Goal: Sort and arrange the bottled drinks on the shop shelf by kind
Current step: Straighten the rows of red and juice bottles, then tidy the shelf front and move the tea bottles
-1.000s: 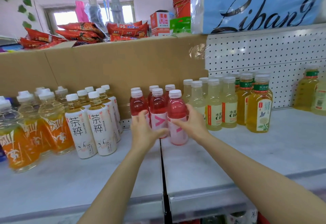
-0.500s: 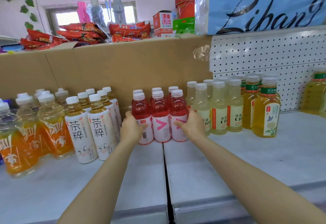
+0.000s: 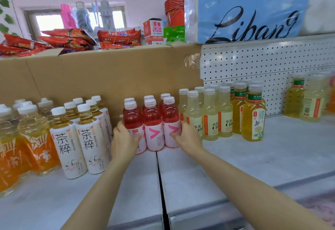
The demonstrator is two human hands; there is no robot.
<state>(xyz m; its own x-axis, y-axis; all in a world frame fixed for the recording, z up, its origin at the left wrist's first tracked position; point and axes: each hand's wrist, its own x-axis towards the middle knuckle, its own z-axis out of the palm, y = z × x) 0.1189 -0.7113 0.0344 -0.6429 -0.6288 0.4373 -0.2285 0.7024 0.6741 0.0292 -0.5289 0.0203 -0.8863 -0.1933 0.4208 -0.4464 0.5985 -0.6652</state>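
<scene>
Presently, well left of the left hand, orange drink bottles; just beside that hand, white-labelled tea bottles. Left hand cupped on the outer side of the red drink bottles, right hand cupped on the opposite side, so the cluster sits squeezed between both palms over the shelf seam. Just right of the right hand, pale lemon bottles, then yellow tea bottles. Rear red row partly hidden; count probably six. Risk: uneven squeeze could tip a front bottle, or the seam could catch a base while sliding.
</scene>
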